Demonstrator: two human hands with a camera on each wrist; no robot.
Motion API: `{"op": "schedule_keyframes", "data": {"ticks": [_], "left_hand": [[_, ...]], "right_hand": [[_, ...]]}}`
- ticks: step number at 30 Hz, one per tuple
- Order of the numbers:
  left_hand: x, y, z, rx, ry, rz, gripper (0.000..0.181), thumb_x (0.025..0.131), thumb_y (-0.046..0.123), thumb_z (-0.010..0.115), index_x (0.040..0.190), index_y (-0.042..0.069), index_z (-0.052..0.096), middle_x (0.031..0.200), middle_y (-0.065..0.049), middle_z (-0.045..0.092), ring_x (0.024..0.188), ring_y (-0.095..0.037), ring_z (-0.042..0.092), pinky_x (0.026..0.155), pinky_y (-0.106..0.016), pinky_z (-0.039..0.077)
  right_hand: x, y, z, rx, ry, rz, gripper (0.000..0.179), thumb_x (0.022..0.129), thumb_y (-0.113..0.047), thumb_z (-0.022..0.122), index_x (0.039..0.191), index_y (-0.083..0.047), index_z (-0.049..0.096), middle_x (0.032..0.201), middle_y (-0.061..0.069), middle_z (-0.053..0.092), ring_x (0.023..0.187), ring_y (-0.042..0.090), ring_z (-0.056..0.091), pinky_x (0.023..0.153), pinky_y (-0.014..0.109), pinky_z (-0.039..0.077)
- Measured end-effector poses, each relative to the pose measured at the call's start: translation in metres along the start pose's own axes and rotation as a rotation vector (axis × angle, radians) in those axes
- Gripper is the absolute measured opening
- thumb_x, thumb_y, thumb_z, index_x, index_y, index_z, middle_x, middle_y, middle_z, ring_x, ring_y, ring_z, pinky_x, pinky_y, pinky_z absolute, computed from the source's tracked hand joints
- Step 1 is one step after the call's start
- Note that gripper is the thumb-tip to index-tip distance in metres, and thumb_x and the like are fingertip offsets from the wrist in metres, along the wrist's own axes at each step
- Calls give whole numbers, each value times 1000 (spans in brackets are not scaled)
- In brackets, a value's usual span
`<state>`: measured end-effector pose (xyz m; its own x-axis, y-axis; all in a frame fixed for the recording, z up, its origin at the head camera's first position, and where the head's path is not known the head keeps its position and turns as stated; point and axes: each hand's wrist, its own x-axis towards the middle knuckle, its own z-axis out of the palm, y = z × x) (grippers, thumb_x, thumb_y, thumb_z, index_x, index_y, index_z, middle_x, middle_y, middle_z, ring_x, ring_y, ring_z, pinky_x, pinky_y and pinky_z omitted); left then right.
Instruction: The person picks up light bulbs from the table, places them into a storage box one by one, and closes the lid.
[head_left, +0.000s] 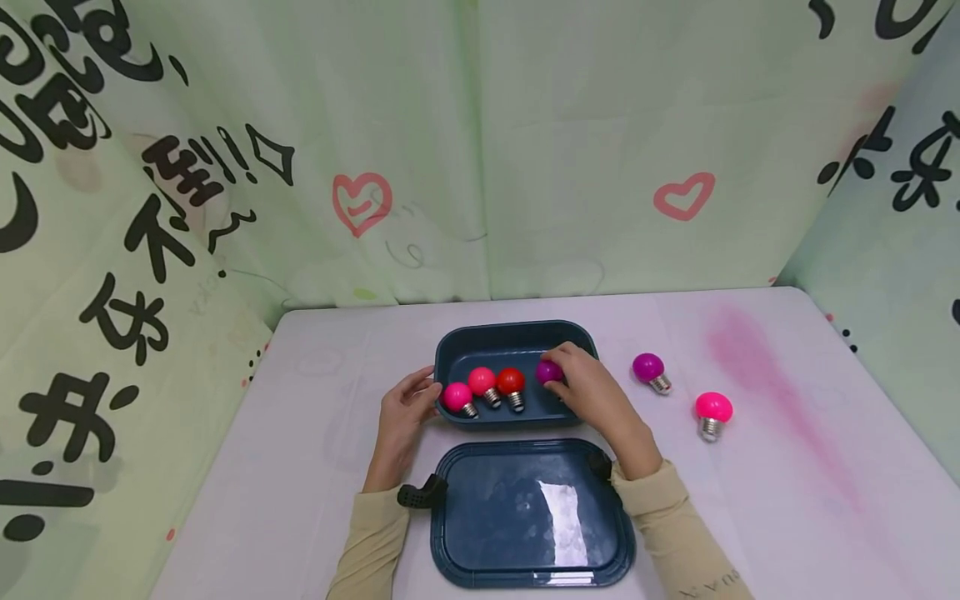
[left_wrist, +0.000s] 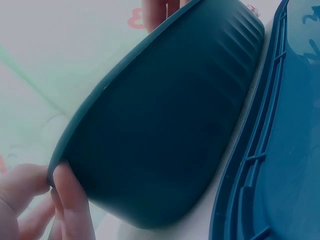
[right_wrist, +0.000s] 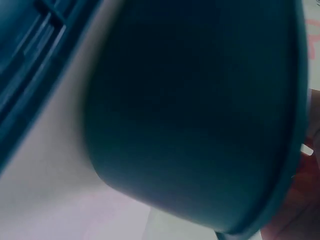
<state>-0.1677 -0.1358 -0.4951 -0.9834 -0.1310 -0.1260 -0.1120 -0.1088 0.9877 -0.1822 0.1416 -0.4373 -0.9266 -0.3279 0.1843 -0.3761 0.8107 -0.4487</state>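
A dark blue plastic box [head_left: 517,423] stands on the table. My left hand [head_left: 401,425] pinches its left rim, with thumb and fingers [left_wrist: 72,192] on either side of the edge in the left wrist view. Inside the box lie a magenta bulb [head_left: 454,397], a pink bulb [head_left: 482,381] and a red bulb [head_left: 511,381], side by side toward the left. My right hand [head_left: 596,392] reaches over the right side, holding a purple bulb [head_left: 549,372] by its lower end, which the fingers hide. The box wall [right_wrist: 195,130] covers most of that hand in the right wrist view.
In front of the box lies its dark blue lid [head_left: 502,508], between my forearms. Another purple bulb [head_left: 648,367] and a bright pink bulb [head_left: 713,407] lie on the table to the right. A pale curtain [head_left: 525,150] with hearts and writing hangs behind the table.
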Motion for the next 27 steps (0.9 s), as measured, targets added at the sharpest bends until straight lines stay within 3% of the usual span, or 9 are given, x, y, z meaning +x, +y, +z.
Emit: {"op": "schedule_keyframes", "data": {"ticks": [12,27], "left_hand": [[3,-2,-1,21,-1,11,39,93,12,70,131,6,63,110,-11,61,86,-14,63,70,-22,56],[3,-3,0,31,0,13,38,93,13,69,131,7,64,111,-13,60,87,-15,63,70,-22,56]], "right_hand": [[6,0,15,9,-38,7,40,83,-8,79,119,2,66,113,18,62,103,32,64,92,46,55],[9,-1,19,-12,-61,18,40,85,-13,78,120,2,66,111,18,63,99,30,64,91,44,56]]}}
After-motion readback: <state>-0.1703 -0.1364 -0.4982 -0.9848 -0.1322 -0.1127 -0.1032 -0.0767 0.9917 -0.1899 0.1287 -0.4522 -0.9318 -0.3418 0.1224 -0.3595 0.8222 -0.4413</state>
